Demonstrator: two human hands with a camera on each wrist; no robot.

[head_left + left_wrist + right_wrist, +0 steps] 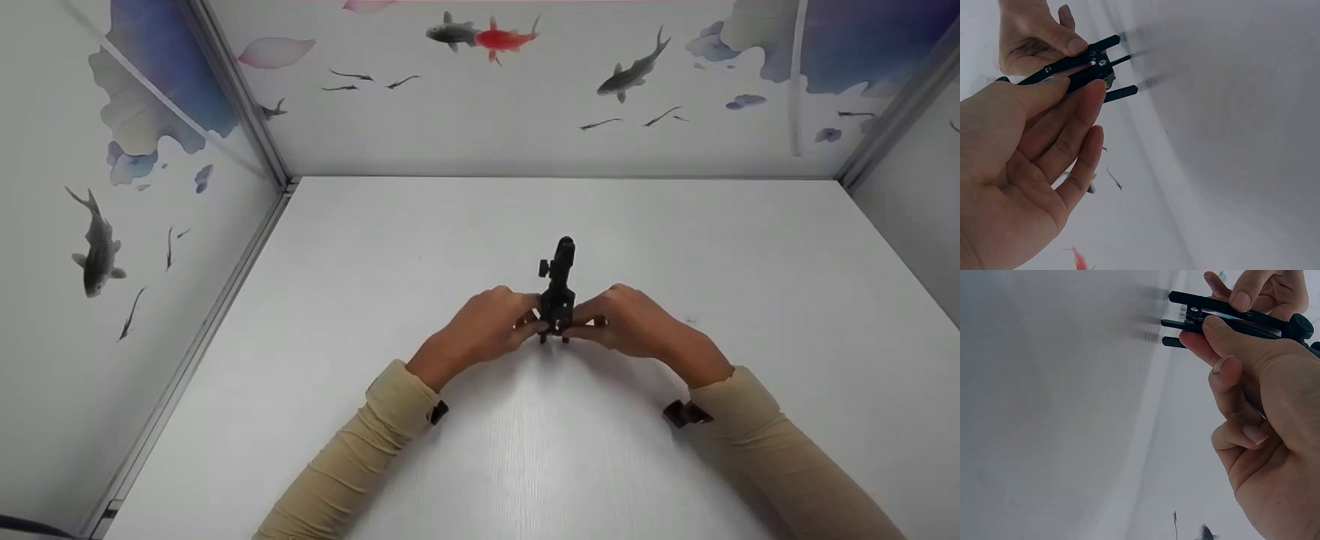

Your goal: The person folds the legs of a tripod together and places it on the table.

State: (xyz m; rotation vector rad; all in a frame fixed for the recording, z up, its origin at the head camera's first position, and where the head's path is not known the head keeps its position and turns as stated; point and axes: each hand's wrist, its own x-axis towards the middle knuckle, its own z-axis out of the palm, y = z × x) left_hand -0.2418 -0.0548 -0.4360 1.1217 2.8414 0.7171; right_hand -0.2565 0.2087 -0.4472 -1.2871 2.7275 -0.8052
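A small black tripod [559, 281] with a side knob [544, 268] stands upright near the middle of the white table. Its legs [1120, 93] are close together, and their tips point down at the tabletop. My left hand [491, 322] pinches one leg from the left between thumb and fingers. From the right, my right hand [634, 322] pinches another leg [1207, 300] low down, its other fingers loosely bent. Both wrist views show the thumbs pressed along the legs. Whether the leg tips touch the table is hard to tell.
The white table [420, 240] is bounded by a back panel [510, 112] and side panels with printed fish, joined by grey metal rails [251, 112]. Small dark devices [686, 413] are strapped at both wrists. A dark cable [30, 527] lies at the lower left.
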